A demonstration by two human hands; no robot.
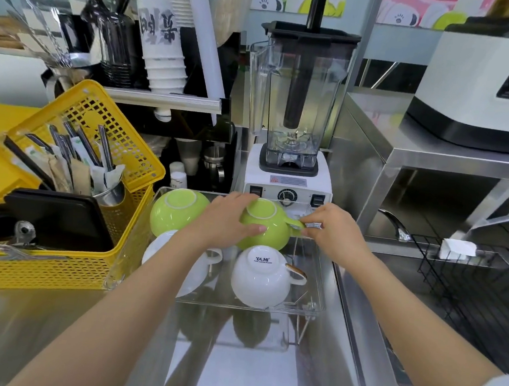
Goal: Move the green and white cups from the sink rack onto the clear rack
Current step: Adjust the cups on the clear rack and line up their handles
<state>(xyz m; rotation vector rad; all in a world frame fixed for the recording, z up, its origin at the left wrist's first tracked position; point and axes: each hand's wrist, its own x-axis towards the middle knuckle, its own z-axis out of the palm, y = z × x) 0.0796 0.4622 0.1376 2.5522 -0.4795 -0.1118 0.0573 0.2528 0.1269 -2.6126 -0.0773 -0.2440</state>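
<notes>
On the clear rack [314, 305] stand several cups, all upside down. A green cup [177, 210] is at the back left. Beside it at the back right is a second green cup [267, 227]; my left hand [229, 218] wraps its body and my right hand [333, 227] pinches its handle. A white cup [262, 278] with a gold-edged handle sits at the front right. Another white cup [162, 246] at the front left is mostly hidden by my left forearm. The black wire sink rack [467, 282] on the right holds no cups.
A yellow basket [87, 258] with cutlery and a black tray stands left of the clear rack. A blender [293, 134] is right behind it. A sink faucet [396, 225] and a white cloth [457, 249] are at right. Steel counter lies in front.
</notes>
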